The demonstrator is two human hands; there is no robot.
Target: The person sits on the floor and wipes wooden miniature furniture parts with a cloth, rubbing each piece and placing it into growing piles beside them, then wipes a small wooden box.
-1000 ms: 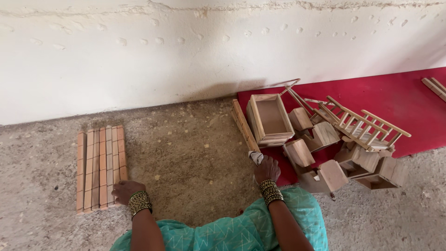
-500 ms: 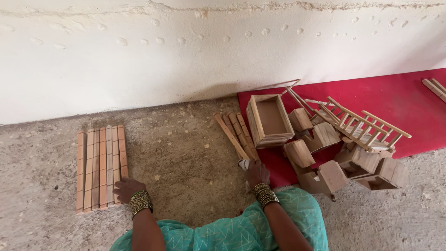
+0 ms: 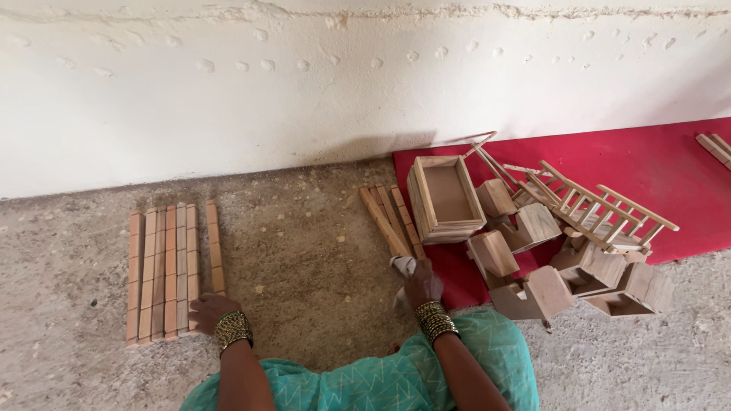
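Observation:
My left hand [image 3: 207,310] rests flat on the floor, touching the near end of a row of several wooden slats [image 3: 171,266] laid side by side. My right hand [image 3: 419,283] is closed around a small white cloth [image 3: 401,266] and the near ends of a few wooden sticks [image 3: 392,221] that fan out on the floor toward the wall. Both wrists wear gold bangles. A teal garment [image 3: 396,373] covers my lap at the bottom.
An open wooden box [image 3: 445,199] lies on a red mat [image 3: 662,175] to the right. Beside it sits a pile of small wooden pieces and a ladder-like wooden frame [image 3: 601,209]. A white wall [image 3: 304,84] runs along the back. The floor is rough concrete.
The single stick by my right hand has become a few sticks fanned leftward across the floor. My right hand shifted slightly left. My left hand stayed at the slats.

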